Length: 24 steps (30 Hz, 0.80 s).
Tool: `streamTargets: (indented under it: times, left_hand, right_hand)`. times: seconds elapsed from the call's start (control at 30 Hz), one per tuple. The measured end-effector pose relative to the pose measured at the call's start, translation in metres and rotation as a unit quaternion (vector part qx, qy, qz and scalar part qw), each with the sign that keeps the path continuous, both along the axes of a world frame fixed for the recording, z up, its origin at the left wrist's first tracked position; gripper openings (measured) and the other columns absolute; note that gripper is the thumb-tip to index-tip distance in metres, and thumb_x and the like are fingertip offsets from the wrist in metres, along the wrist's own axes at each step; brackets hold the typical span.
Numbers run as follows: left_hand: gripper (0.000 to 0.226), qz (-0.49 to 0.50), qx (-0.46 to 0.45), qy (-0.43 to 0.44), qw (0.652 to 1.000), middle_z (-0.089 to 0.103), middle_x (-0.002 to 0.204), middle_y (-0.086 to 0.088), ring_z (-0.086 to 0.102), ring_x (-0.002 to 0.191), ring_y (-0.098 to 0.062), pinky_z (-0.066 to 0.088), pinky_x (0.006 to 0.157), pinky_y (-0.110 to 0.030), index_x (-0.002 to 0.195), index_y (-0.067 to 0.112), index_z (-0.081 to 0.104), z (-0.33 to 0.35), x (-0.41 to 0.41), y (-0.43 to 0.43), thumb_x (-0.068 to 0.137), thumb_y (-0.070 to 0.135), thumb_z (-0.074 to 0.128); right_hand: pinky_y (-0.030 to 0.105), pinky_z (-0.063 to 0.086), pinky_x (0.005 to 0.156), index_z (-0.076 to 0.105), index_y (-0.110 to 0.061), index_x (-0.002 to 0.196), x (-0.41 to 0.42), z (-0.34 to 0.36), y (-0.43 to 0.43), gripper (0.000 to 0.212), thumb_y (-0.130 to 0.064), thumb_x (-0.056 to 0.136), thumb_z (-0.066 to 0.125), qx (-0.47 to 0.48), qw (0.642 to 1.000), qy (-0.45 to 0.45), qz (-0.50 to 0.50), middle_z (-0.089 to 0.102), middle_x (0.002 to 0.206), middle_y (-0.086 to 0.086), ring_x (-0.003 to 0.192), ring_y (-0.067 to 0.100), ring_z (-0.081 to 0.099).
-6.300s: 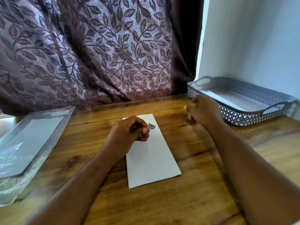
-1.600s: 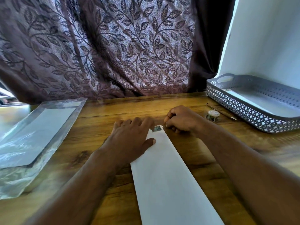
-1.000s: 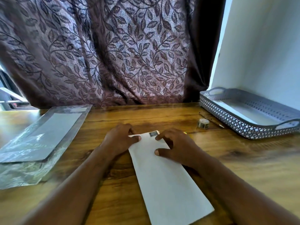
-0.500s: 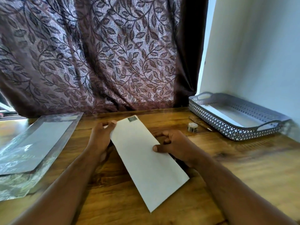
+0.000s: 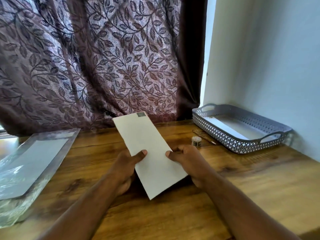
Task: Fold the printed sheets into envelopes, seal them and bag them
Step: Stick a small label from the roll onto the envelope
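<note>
Envelope [image 5: 149, 153] held up off the counter [image 5: 251, 179], centre of frame, tilted with its far end raised toward the curtain [image 5: 103, 58]. Small dark stamp [image 5: 141, 114] at the top corner. Left hand [image 5: 127, 163] pinches the left long edge, thumb on the face, fingers closed behind. Right hand [image 5: 188, 160] clamps the right long edge the same way. Both hands sit on the lower half; upper half unsupported.

Clear plastic bag [image 5: 31, 163] lies flat at left of frame with a pale sheet inside; its mouth cannot be made out. Grey perforated tray [image 5: 242, 130] at right against the wall. Small tape roll [image 5: 196, 141] and a thin pen-like stick [image 5: 206, 136] lie just beside the tray.

Risks, as judged:
- Free upper half could sag or crease if the grip tightens.
- Thumb pressure may dent or smudge the paper.
- Sliding into limp plastic, a leading corner could catch and buckle; the bag may skid on the counter unless held.
- A swing right could knock the tape roll.

Room: bare counter between hands and bag, nothing in the path leftward. Right side tighter, tray and wall close. Curtain hangs close behind the raised end.
</note>
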<state>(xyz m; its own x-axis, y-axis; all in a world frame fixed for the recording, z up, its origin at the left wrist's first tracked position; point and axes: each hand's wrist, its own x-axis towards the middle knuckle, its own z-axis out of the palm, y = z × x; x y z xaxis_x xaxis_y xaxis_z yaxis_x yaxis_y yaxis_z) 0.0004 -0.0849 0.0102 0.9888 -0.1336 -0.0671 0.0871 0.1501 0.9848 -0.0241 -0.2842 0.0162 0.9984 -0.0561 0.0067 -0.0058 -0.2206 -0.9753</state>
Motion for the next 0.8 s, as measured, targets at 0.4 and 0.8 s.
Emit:
streamTargets:
  times: [0.4, 0.8]
  left_hand:
    - [0.047, -0.096, -0.079, 0.011, 0.992, 0.074, 0.113, -0.016, 0.072, 0.103, -0.032, 0.059, 0.087, -0.047, 0.127, 0.018, 0.06, 0.006, -0.02, -0.048, 0.095, 0.05, 0.051]
    - [0.032, -0.194, -0.029, -0.005, 0.981, 0.072, 0.093, -0.024, 0.068, 0.073, -0.026, 0.061, 0.061, -0.035, 0.118, -0.005, 0.059, 0.007, -0.021, -0.181, 0.094, 0.015, 0.066]
  right_hand:
    - [0.027, 0.033, 0.039, 0.065, -0.003, 0.105, -0.028, 0.009, -0.063, 0.012, -0.013, 0.099, 0.061, 0.061, 0.994, -0.009, -0.093, 0.07, 0.079, 0.013, 0.048, 0.017, 0.054]
    - [0.02, 0.031, 0.036, 0.06, 0.019, 0.094, -0.027, 0.086, -0.231, 0.019, 0.013, 0.086, 0.044, 0.001, 0.952, -0.085, -0.293, 0.056, 0.065, 0.022, 0.037, 0.02, 0.052]
